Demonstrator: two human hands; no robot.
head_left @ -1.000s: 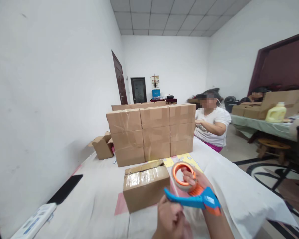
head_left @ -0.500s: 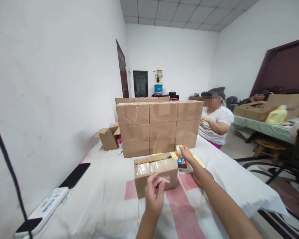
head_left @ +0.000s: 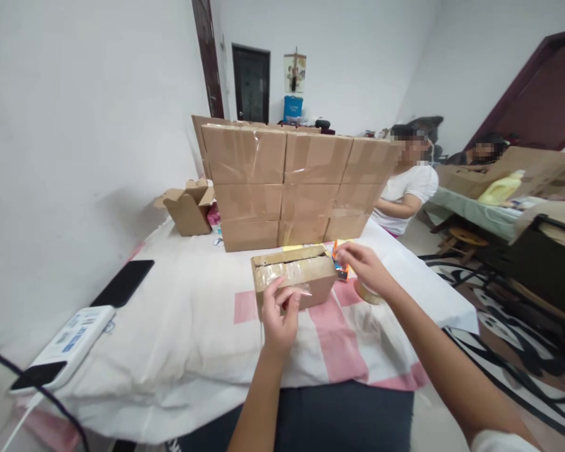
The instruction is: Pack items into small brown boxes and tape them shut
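A small cardboard box (head_left: 292, 276) with shiny tape on its top lies on the cloth-covered table (head_left: 193, 326) in front of me. My left hand (head_left: 279, 314) is at the box's near face, fingers pinched on the loose end of a clear tape strip. My right hand (head_left: 365, 267) reaches past the box's right end, fingers curled on the orange and blue tape dispenser (head_left: 339, 267), whose tape roll (head_left: 368, 292) rests low by my wrist. Much of the dispenser is hidden by the hand.
A wall of stacked sealed boxes (head_left: 292, 188) stands behind the small box. An open carton (head_left: 188, 207) sits at the far left. A black phone (head_left: 123, 282) and a white device (head_left: 70, 336) lie on the left. A seated person (head_left: 407, 188) works at the right.
The dispenser went from held up near me to down beside the box's right end. My left hand moved forward to the box's near face. The camera tilted down.
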